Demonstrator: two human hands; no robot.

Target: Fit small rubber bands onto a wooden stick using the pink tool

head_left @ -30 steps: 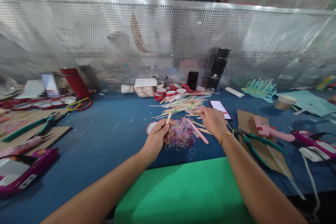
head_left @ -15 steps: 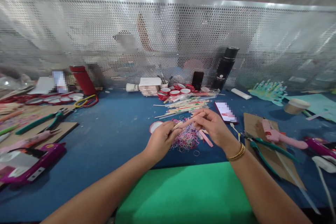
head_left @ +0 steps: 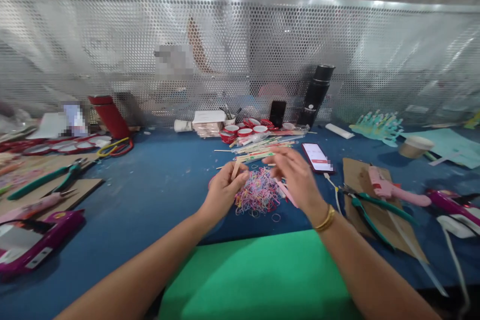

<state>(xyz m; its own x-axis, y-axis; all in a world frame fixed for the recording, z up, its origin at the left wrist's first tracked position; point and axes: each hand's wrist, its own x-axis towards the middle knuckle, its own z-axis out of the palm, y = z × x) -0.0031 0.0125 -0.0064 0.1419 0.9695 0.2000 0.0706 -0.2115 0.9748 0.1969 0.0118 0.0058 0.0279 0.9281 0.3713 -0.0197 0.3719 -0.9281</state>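
Observation:
My left hand (head_left: 223,190) is closed in a pinch on a flat, pale wooden-looking stick (head_left: 236,168), which points upward beside the pile. My right hand (head_left: 296,177) hovers over the right side of the pile with its fingers apart and somewhat blurred; nothing shows between them. Beneath and between both hands lies a heap of small multicoloured rubber bands (head_left: 258,195). A pink strip (head_left: 288,193) lies at the heap's right edge, partly covered by my right hand. Behind the heap, several thin sticks (head_left: 262,145) are spread on the blue table (head_left: 150,195).
Red-rimmed round pieces (head_left: 245,132), a black bottle (head_left: 317,95) and a red bottle (head_left: 110,116) stand toward the perforated metal screen (head_left: 142,50). To the right are a lit phone (head_left: 317,157), a pink glue gun (head_left: 393,191) and green-handled pliers (head_left: 369,217). Green cloth (head_left: 258,280) covers the front.
Both hands were together on the pale stick. Now my right hand has let go and its fingers have spread, while my left hand keeps the stick, turned more upright.

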